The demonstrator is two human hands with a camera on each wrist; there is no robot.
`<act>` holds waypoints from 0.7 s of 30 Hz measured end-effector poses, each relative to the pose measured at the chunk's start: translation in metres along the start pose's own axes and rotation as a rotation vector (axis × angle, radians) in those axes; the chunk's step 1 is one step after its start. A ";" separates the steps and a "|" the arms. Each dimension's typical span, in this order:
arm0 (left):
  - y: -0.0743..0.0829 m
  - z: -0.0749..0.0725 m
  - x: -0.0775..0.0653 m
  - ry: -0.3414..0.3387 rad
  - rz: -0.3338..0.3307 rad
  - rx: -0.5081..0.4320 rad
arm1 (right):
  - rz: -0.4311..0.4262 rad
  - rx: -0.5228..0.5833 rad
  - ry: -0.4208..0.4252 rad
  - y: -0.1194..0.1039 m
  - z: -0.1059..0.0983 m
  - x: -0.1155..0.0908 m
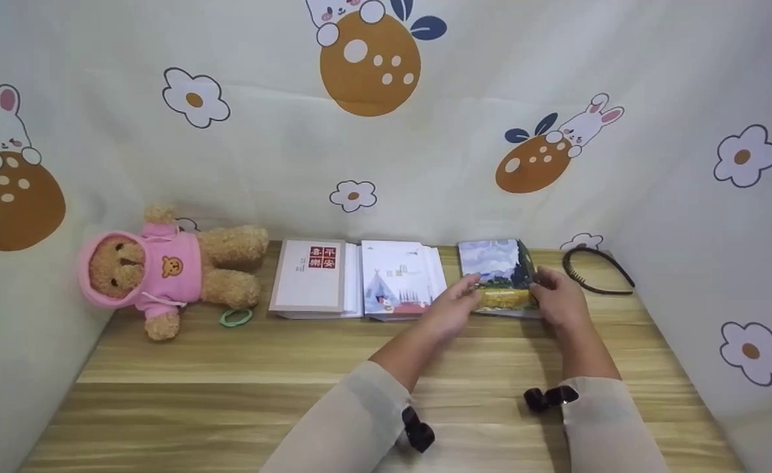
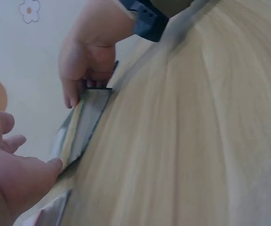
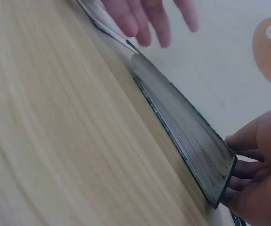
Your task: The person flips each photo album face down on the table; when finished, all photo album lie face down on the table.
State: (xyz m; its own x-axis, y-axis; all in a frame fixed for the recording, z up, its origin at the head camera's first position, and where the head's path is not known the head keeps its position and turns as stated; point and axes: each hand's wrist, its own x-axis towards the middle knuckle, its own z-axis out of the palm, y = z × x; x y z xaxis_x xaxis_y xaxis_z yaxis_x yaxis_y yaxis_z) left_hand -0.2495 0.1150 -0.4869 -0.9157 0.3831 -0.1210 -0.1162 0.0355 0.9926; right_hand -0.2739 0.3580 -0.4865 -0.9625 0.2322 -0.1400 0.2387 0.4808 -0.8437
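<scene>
A thick book (image 1: 499, 266) with a painted landscape cover lies at the back right of the table in the head view. My right hand (image 1: 562, 301) grips its right side, the thumb over the cover and the fingers against the edge, as the right wrist view shows with the book's pages (image 3: 187, 127) facing the camera. My left hand (image 1: 450, 310) is at the book's left edge, fingers loosely spread. In the right wrist view the left fingertips (image 3: 162, 35) hang just above the book's far end. Whether the left hand touches the cover cannot be told.
Left of the book lie a white book with a tent picture (image 1: 392, 276) and a cream book with red characters (image 1: 307, 279). Further left are a teddy bear in a pink hoodie (image 1: 175, 266) and a mint hair tie (image 1: 236, 319). A black headband (image 1: 606, 289) leans at right.
</scene>
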 end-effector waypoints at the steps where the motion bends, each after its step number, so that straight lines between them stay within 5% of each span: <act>1: 0.002 -0.004 -0.002 0.011 0.008 -0.021 | -0.014 0.016 0.018 -0.004 0.001 -0.001; 5: 0.011 -0.024 -0.018 0.054 0.071 -0.054 | -0.127 0.072 0.055 -0.020 0.010 -0.007; 11: 0.012 -0.066 -0.035 0.157 0.184 -0.027 | -0.278 0.134 -0.054 -0.051 0.046 -0.015; 21: 0.022 -0.127 -0.046 0.351 0.219 -0.101 | -0.271 0.170 -0.090 -0.089 0.098 -0.019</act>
State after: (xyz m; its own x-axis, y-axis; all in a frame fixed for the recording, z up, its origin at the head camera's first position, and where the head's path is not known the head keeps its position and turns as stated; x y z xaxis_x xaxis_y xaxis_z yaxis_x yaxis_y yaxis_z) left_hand -0.2583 -0.0188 -0.4614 -0.9964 0.0335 0.0782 0.0741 -0.1085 0.9913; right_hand -0.2900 0.2279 -0.4593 -0.9974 0.0359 0.0620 -0.0446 0.3652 -0.9299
